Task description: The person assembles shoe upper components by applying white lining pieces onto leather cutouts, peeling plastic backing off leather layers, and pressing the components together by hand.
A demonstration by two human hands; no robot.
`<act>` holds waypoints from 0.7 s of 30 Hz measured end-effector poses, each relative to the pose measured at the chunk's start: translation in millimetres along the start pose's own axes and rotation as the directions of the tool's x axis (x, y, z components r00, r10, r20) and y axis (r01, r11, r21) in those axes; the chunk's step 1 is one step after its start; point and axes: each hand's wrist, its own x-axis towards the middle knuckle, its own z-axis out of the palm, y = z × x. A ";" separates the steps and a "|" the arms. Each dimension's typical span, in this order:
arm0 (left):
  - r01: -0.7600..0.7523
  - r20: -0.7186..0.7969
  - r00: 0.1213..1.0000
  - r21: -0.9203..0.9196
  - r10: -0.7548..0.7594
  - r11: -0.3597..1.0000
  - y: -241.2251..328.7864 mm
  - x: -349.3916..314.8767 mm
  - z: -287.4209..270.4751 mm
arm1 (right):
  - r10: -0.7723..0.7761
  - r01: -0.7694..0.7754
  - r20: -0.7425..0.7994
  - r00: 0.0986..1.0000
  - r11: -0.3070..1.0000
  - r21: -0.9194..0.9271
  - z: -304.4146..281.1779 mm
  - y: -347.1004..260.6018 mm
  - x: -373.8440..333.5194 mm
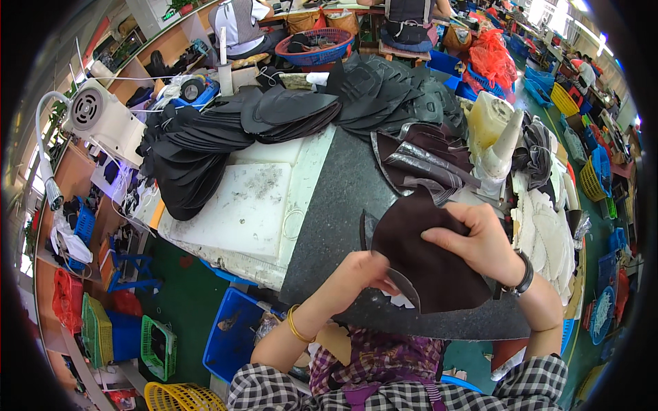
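A dark brown leather piece [439, 267] with a curved outline is held up over the dark grey slab [329, 212]. My right hand [480, 243] grips its upper right part, thumb on the near face and fingers behind. At its lower left edge, my left hand [363, 274] is closed with the fingertips pinching the rim, slightly smeared by motion. A pale strip of the piece's underside shows below those fingers. Just beyond lies a loose pile of brown leather pieces [425, 161]. A white bottle with a pointed nozzle [500, 154] stands to its right.
Stacks of black shoe-shaped pieces [192, 151] line the table's far side, behind a stained white board [253, 198]. A yellowish container [488, 120] stands far right, with pale cut pieces [545, 233] nearer. A blue bin [233, 332] sits lower left. Other people sit beyond the table.
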 end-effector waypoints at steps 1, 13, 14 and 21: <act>0.132 -0.035 0.991 0.406 -0.129 0.904 0.9 -5.9 -0.2 | 0.048 -0.048 0.018 0.999 0.998 0.029 -0.6 0.0 1.7; 0.165 -0.122 0.983 0.291 -0.134 0.942 1.0 -3.3 -2.2 | -0.200 0.194 0.005 0.980 0.946 -0.261 3.7 -15.2 1.3; 0.133 -0.104 0.988 0.205 -0.113 0.970 -1.4 -7.6 -3.5 | -0.109 0.105 -0.009 0.994 0.970 -0.219 0.6 -13.5 1.0; -0.021 -0.178 0.983 0.123 0.043 0.992 10.8 -27.3 16.7 | -0.197 0.162 -0.120 0.973 0.954 -0.254 12.4 7.4 14.5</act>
